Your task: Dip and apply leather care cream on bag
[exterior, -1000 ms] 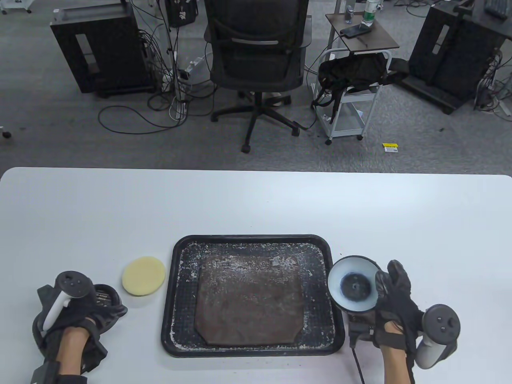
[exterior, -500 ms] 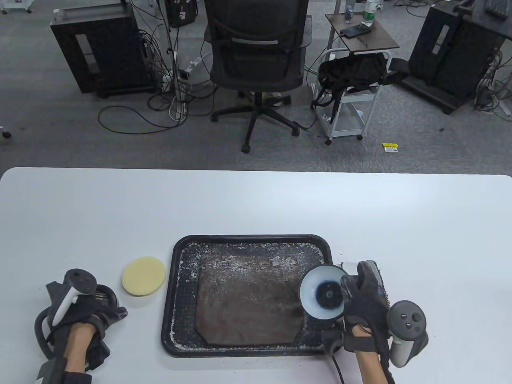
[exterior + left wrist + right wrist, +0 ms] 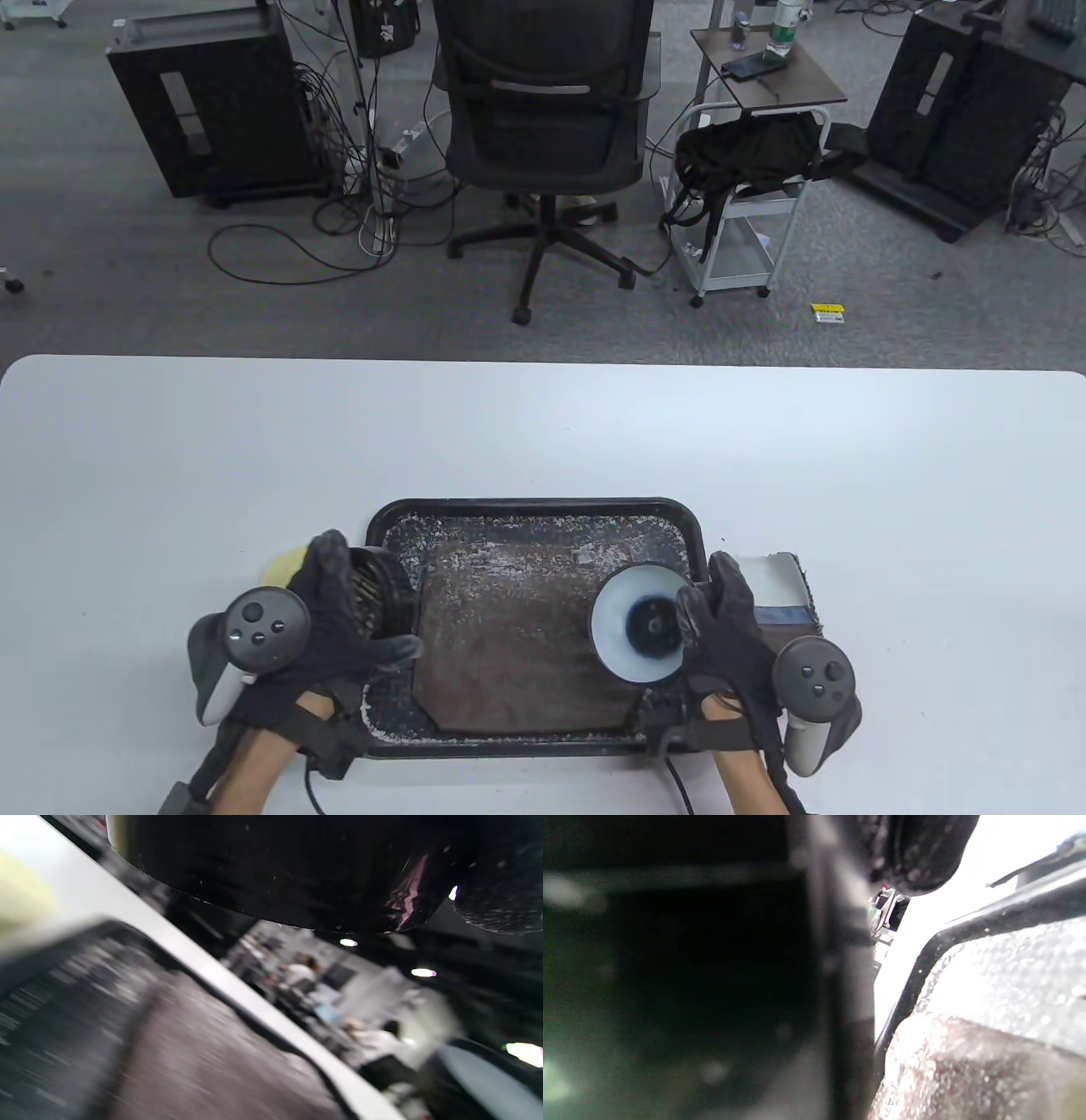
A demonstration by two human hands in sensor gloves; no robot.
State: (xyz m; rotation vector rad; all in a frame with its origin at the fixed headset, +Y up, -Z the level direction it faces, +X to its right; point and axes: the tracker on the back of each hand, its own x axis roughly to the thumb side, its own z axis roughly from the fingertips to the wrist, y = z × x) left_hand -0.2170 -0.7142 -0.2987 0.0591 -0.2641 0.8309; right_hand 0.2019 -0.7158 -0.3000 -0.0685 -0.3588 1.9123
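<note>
A brown leather piece (image 3: 509,645), speckled white, lies flat in a black tray (image 3: 534,505). My right hand (image 3: 730,637) grips a corded tool whose round white head (image 3: 632,628) with a dark centre hangs over the leather's right part. My left hand (image 3: 339,611) holds a black round corded device (image 3: 373,594) at the tray's left rim. A yellow round sponge (image 3: 284,564) peeks out behind that hand. The left wrist view is blurred: the black device (image 3: 275,870) on top, leather (image 3: 191,1060) below. The right wrist view shows the dark tool body (image 3: 691,963), the tray rim (image 3: 925,955) and the leather (image 3: 967,1077).
A white and blue box (image 3: 776,586) lies on the white table just right of the tray. Cords trail from both tools toward the near table edge (image 3: 679,781). Beyond the table's far edge stand an office chair (image 3: 543,127) and a small cart (image 3: 747,212).
Both hands have moved inward. The right hand carried the white-headed tool left over the tray, uncovering the box. The left hand brought the black device right to the tray rim, covering most of the sponge.
</note>
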